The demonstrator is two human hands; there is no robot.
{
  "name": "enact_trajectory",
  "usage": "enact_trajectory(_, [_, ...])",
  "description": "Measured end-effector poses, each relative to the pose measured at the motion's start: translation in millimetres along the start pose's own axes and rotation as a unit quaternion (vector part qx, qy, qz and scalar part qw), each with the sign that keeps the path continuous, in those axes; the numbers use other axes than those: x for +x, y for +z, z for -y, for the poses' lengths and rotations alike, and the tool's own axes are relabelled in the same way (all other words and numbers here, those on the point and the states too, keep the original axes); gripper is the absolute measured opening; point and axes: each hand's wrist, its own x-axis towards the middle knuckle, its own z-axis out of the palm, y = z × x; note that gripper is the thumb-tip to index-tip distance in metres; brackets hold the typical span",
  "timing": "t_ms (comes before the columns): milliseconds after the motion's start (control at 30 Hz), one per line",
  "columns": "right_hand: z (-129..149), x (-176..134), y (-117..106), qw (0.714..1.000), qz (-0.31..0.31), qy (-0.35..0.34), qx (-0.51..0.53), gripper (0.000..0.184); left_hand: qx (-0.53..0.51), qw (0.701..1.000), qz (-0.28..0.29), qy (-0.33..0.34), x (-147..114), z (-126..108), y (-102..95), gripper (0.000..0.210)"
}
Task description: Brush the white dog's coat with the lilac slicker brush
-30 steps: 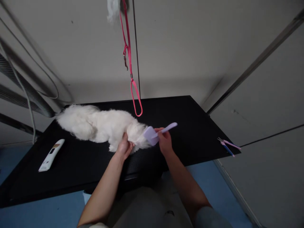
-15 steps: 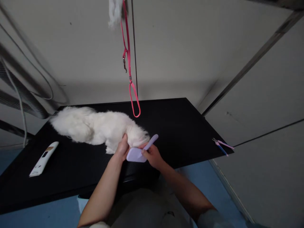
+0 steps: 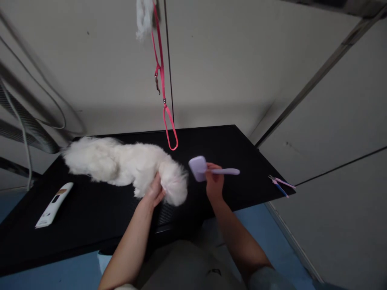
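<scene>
A small white dog [image 3: 121, 161] lies stretched along the black table, its head at the right end. My left hand [image 3: 155, 191] is closed around the underside of its head, and part of the fingers are hidden in the fur. To the right of the head, my right hand [image 3: 214, 181] grips a pale purple slicker brush [image 3: 198, 167] where the handle meets the pad. The brush is off the dog, its flat back facing up and its handle pointing right. The bristles are out of sight.
White hair clippers [image 3: 54, 205] lie at the left of the black table [image 3: 99, 229]. Pink-and-blue nail clippers [image 3: 282, 185] rest at its right corner. A pink leash [image 3: 162, 80] hangs in front of the wall, its loop low over the table. Grey hoses [image 3: 27, 121] stand at the left.
My right hand has carried the brush from the dog's head up and to the right, turning it. The dog's head now shows more fully, still held by my left hand.
</scene>
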Motion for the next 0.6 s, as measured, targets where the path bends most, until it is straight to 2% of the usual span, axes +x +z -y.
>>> enact_trajectory(67, [-0.9, -2.3, 1.8, 0.986, 0.16, 0.052, -0.009, 0.017, 0.0, 1.0, -0.003, -0.026, -1.9, 0.0, 1.9, 0.048])
enact_trajectory(100, [-1.8, -2.9, 2.7, 0.974, 0.212, 0.084, -0.011, 0.017, -0.001, 0.999, -0.01, -0.032, -3.0, 0.2, 2.4, 0.047])
enact_trajectory(133, [-2.6, -2.7, 3.1, 0.973, 0.207, 0.1, -0.009, 0.017, -0.002, 1.0, -0.013, -0.027, -4.1, 0.5, 2.2, 0.046])
enact_trajectory(233, [-3.3, -0.7, 2.8, 0.998, 0.039, 0.038, 0.012, 0.017, -0.01, 1.0, 0.008, 0.01, -6.8, 2.4, -3.3, 0.044])
enact_trajectory(267, [-2.8, -1.0, 2.7, 0.999, 0.047, 0.019, 0.014, 0.017, -0.007, 1.0, 0.018, 0.007, -7.2, 3.2, -6.7, 0.044])
enact_trajectory(300, [-2.0, -1.9, 2.7, 0.994, 0.106, 0.02, 0.01, 0.018, 0.002, 0.999, 0.032, -0.01, -7.2, 3.9, -10.5, 0.045])
enact_trajectory(367, [0.5, -3.1, 2.7, 0.967, 0.245, 0.065, -0.011, 0.017, 0.029, 0.996, 0.06, -0.06, -6.4, 4.7, -18.3, 0.044])
enact_trajectory(400, [2.4, -2.4, 2.3, 0.961, 0.263, 0.086, -0.017, 0.017, 0.042, 0.994, 0.072, -0.075, -5.6, 4.8, -21.7, 0.043])
enact_trajectory(433, [4.7, -0.8, 1.4, 0.968, 0.233, 0.089, -0.016, 0.016, 0.051, 0.992, 0.083, -0.079, -4.7, 4.7, -24.5, 0.042])
enact_trajectory(467, [7.2, 1.2, 0.1, 0.983, 0.168, 0.073, -0.008, 0.015, 0.054, 0.991, 0.094, -0.074, -3.8, 4.6, -26.3, 0.041])
enact_trajectory(500, [9.9, 2.8, -1.5, 0.995, 0.096, 0.04, 0.005, 0.014, 0.053, 0.991, 0.103, -0.063, -2.8, 4.7, -27.3, 0.04])
enact_trajectory(533, [12.2, 3.2, -3.1, 0.998, 0.057, 0.007, 0.015, 0.014, 0.052, 0.991, 0.107, -0.056, -1.8, 5.0, -27.2, 0.039])
enact_trajectory(567, [14.1, 2.1, -4.4, 0.997, 0.071, -0.011, 0.015, 0.014, 0.056, 0.991, 0.106, -0.055, -0.7, 5.7, -26.4, 0.038])
enact_trajectory(600, [15.2, -0.3, -5.4, 0.991, 0.133, -0.008, 0.003, 0.015, 0.064, 0.991, 0.099, -0.064, 0.3, 6.6, -24.9, 0.036])
